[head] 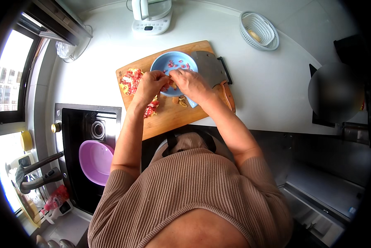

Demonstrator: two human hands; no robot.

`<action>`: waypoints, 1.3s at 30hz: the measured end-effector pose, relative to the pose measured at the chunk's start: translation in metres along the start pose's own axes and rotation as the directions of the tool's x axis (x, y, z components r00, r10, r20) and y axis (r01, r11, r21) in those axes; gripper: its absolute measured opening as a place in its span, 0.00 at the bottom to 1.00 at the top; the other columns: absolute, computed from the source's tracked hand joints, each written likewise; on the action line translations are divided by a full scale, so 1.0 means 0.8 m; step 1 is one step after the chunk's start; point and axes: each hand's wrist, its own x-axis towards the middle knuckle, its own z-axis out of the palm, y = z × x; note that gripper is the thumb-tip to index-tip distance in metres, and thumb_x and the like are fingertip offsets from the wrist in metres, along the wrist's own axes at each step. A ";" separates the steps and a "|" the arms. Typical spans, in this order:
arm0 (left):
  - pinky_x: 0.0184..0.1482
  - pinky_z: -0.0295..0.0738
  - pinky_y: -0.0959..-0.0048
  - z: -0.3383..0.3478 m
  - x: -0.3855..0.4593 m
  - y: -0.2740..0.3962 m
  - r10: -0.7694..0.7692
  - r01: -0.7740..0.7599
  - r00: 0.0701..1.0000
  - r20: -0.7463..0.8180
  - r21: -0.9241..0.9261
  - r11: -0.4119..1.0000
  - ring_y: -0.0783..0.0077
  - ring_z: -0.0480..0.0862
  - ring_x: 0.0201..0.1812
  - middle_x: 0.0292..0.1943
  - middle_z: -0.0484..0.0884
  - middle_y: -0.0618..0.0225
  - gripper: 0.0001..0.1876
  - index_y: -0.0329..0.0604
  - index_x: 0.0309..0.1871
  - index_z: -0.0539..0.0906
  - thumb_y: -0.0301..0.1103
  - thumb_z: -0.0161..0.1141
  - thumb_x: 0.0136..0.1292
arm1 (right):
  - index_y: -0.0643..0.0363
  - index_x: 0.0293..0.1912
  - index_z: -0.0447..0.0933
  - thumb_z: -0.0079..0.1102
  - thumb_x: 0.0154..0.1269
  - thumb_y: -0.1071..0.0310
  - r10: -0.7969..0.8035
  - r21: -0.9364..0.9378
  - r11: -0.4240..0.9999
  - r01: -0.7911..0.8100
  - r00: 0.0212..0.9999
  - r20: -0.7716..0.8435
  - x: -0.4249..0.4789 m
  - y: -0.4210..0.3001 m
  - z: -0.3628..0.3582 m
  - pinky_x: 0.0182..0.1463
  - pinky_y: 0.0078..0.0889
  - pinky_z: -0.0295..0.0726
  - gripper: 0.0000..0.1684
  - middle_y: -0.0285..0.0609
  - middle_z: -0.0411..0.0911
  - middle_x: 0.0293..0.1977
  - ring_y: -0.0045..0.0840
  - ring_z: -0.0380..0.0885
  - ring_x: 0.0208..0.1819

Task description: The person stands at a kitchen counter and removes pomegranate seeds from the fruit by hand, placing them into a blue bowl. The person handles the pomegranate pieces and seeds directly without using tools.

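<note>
Over a blue plastic bowl (160,60) with a handle, my left hand (151,85) and my right hand (188,81) meet, both with fingers closed on a small pomegranate piece (172,85). Several loose red seeds (171,64) lie in the bowl. The bowl stands on a wooden cutting board (160,124). A large opened pomegranate piece (130,81) sits at the board's left, and a smaller pomegranate piece (151,107) lies beside my left wrist. Peel scraps (182,101) rest just below the bowl. To its right lies a cleaver (207,68) with a broad grey blade.
A white electric kettle base (151,26) stands behind the board. Pale blue baskets (274,40) are at the back right. On the left, a black sink (72,133) holds a purple basin (95,161), with a faucet (39,183) at its outer side.
</note>
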 end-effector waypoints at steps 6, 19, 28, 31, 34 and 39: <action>0.19 0.67 0.83 0.000 0.005 -0.012 -0.006 0.006 1.000 -0.015 -0.014 1.000 0.83 0.76 0.20 0.20 0.79 0.68 0.09 0.32 0.30 0.80 0.31 0.56 0.60 | 0.62 0.34 0.67 0.48 0.58 0.76 0.056 0.082 0.995 -0.053 0.998 -0.040 0.000 -0.003 0.005 0.37 0.35 0.79 0.03 0.49 0.76 0.29 0.37 0.79 0.34; 0.22 0.65 0.85 0.005 0.006 -0.013 -0.038 0.028 0.993 -0.116 -0.082 0.996 0.86 0.71 0.20 0.20 0.77 0.73 0.10 0.36 0.30 0.79 0.34 0.56 0.63 | 0.62 0.41 0.71 0.52 0.62 0.68 0.491 0.629 0.651 -0.426 0.868 0.080 0.005 0.003 0.011 0.41 0.36 0.76 0.09 0.47 0.78 0.27 0.36 0.79 0.33; 0.22 0.67 0.84 0.006 0.007 -0.014 -0.027 0.026 1.000 -0.008 -0.080 0.996 0.85 0.74 0.20 0.21 0.79 0.71 0.10 0.36 0.32 0.80 0.33 0.55 0.62 | 0.65 0.35 0.73 0.50 0.63 0.64 0.492 0.707 0.500 -0.499 0.836 0.243 0.016 0.000 0.005 0.31 0.28 0.77 0.12 0.45 0.78 0.25 0.28 0.78 0.22; 0.23 0.66 0.85 0.008 0.007 -0.015 -0.037 0.037 0.999 -0.001 -0.120 0.992 0.85 0.72 0.21 0.21 0.77 0.72 0.09 0.36 0.32 0.79 0.33 0.55 0.63 | 0.66 0.35 0.72 0.49 0.64 0.62 0.538 0.680 0.529 -0.508 0.820 0.194 0.019 0.000 0.010 0.32 0.30 0.76 0.14 0.47 0.78 0.24 0.30 0.78 0.21; 0.22 0.67 0.85 0.012 0.005 -0.017 -0.044 0.038 0.998 -0.040 -0.138 0.990 0.85 0.73 0.21 0.22 0.78 0.72 0.09 0.36 0.33 0.79 0.33 0.54 0.63 | 0.66 0.35 0.71 0.49 0.64 0.57 0.577 0.615 0.570 -0.545 0.799 0.173 0.020 0.000 0.009 0.39 0.36 0.75 0.18 0.48 0.77 0.24 0.34 0.78 0.23; 0.23 0.69 0.85 0.010 0.009 -0.019 -0.015 -0.030 0.965 -0.263 -0.164 0.986 0.85 0.73 0.21 0.22 0.78 0.71 0.09 0.36 0.33 0.79 0.32 0.53 0.63 | 0.64 0.35 0.71 0.48 0.65 0.50 0.554 0.520 0.711 -0.473 0.833 0.000 0.013 0.007 0.026 0.49 0.40 0.70 0.23 0.47 0.77 0.23 0.39 0.78 0.26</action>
